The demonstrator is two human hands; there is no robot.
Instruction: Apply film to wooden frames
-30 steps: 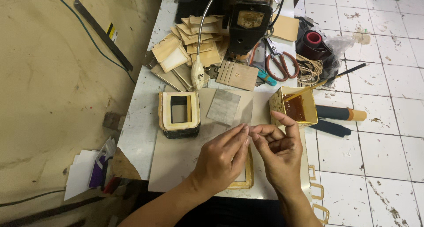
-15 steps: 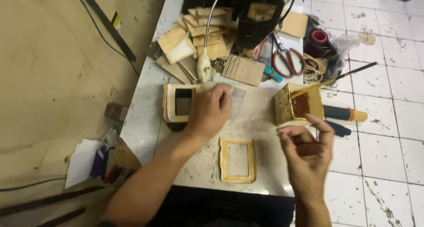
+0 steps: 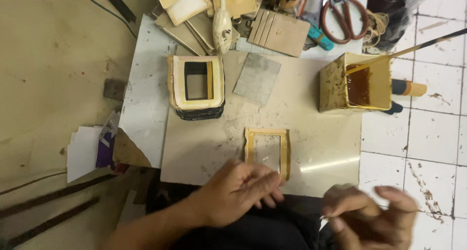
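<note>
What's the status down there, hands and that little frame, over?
Left hand curled at the near edge of the flat rectangular wooden frame. Right hand blurred, pinching something thin, unclear. Yellow glue-stained tin with brush stands clear, far right.

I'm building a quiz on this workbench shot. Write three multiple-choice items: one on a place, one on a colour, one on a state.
1. Where is the flat wooden frame?
A. on the board, just beyond the left hand
B. inside the glue box
C. on the tiled floor

2. What colour are the scissor handles?
A. blue
B. red
C. green

3. What is the glue box like?
A. shut with a lid
B. lying on its side
C. open, holding brown liquid and a stick

Answers: 1 A, the frame lies flat by the fingers. 2 B, the loops are red. 3 C, its top is open with a stick slanting out.
</note>
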